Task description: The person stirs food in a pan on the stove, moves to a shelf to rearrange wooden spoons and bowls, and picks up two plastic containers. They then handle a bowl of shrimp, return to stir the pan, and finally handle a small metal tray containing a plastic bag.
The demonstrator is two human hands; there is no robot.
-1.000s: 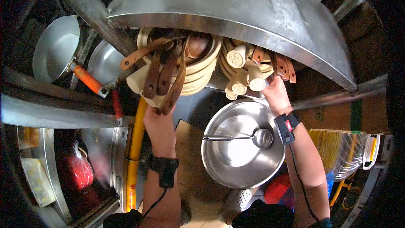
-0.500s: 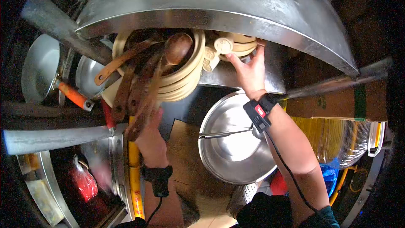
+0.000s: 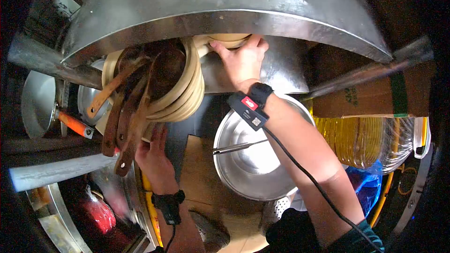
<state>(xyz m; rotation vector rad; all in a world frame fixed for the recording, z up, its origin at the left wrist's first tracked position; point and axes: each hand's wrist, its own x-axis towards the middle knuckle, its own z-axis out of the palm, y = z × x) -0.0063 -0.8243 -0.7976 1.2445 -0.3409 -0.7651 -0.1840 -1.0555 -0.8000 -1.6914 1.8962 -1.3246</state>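
Observation:
Wooden spoons (image 3: 152,75) with long brown handles lie in a tilted stack of cream bowls (image 3: 187,96) at the left. My left hand (image 3: 157,159) is under this stack, fingers up against its underside and partly hidden by the spoon handles. My right hand (image 3: 241,63) has thumb and fingers closed around a second set of cream bowls (image 3: 228,40) on the lower metal shelf (image 3: 281,72). The steel counter edge hides the back of these bowls.
The curved steel counter (image 3: 225,0) overhangs both hands. Below stands a steel basin (image 3: 225,168) with a metal handle across it. White pans (image 3: 40,105) hang at the left. A cardboard box (image 3: 365,93) and bottles of yellow oil (image 3: 347,143) stand at the right.
My left hand and the bowl stack with the spoons have shifted left and down. My right hand has slid left along the shelf with the second bowls.

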